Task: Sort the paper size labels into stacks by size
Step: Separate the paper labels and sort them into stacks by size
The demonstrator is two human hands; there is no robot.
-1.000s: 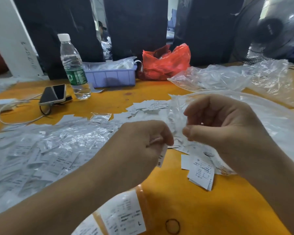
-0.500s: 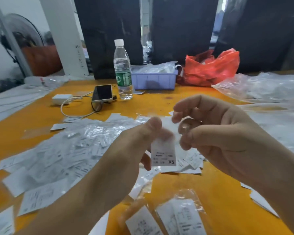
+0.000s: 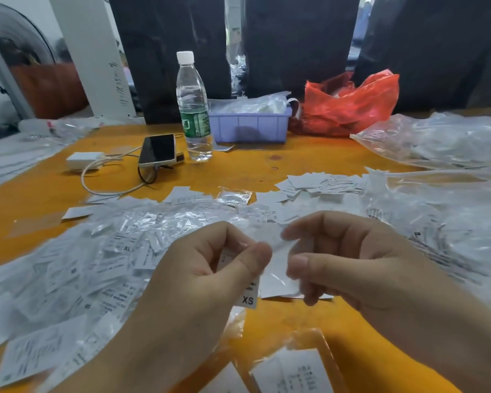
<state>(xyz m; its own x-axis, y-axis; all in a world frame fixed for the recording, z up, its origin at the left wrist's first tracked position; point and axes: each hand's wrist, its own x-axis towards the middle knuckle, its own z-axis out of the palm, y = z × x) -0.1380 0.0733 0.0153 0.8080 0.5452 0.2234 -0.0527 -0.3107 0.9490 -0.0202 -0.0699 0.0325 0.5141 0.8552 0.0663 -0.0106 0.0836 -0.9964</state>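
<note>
My left hand held a small paper label over the orange desk. My thumb pressed it against my curled fingers, so that grip was clamped tight on the paper. The bottom of the label stuck out under my thumb, and I could read "XS" on it. The top of it was hidden inside my hand.

My right hand was just beside my left one, not touching it. Its thumb and first finger were bent toward each other with a gap between them. A see-through plastic sleeve showed in that gap. It was blurry there, so I could not tell if my fingers really pinched it or only sat close to it.

A big messy pile of labels in shiny plastic lay on the desk to my left. One of them said "XL". A smaller bunch of loose labels lay farther back, past my hands.

At the back of the desk stood a water bottle, upright, with a phone just beside it. A purple bin and a red bag sat behind them.
</note>
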